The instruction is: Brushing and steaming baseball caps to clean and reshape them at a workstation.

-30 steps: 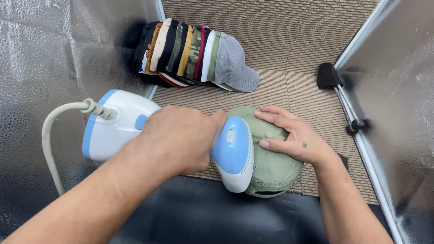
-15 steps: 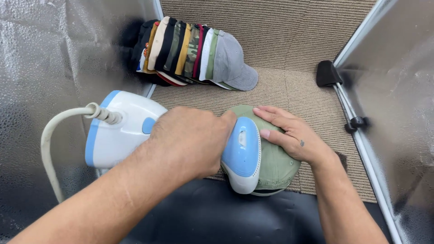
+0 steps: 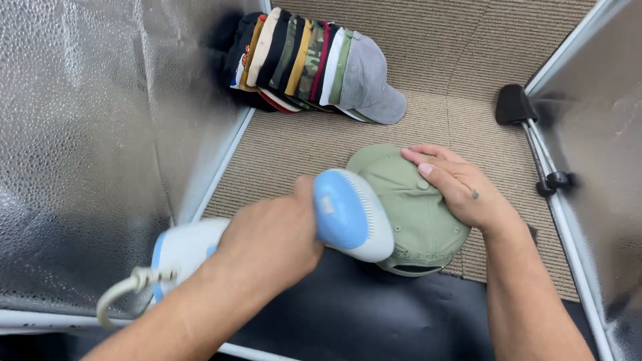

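Left to right: my left hand (image 3: pixel 271 241) is gripping a white and blue garment steamer (image 3: pixel 334 217), fingers clamped round its handle, its head touching the olive cap (image 3: pixel 408 207) on the carpeted tabletop (image 3: pixel 301 144). My right hand (image 3: pixel 458 187) is lying flat, fingers together, on the crown. Steam is likely scalding those fingers if the head slides nearer. The cord (image 3: pixel 124 294) is risking a snag at the foil panel (image 3: pixel 87 134). A row of stacked caps (image 3: pixel 314 63) is crowding the far corner.
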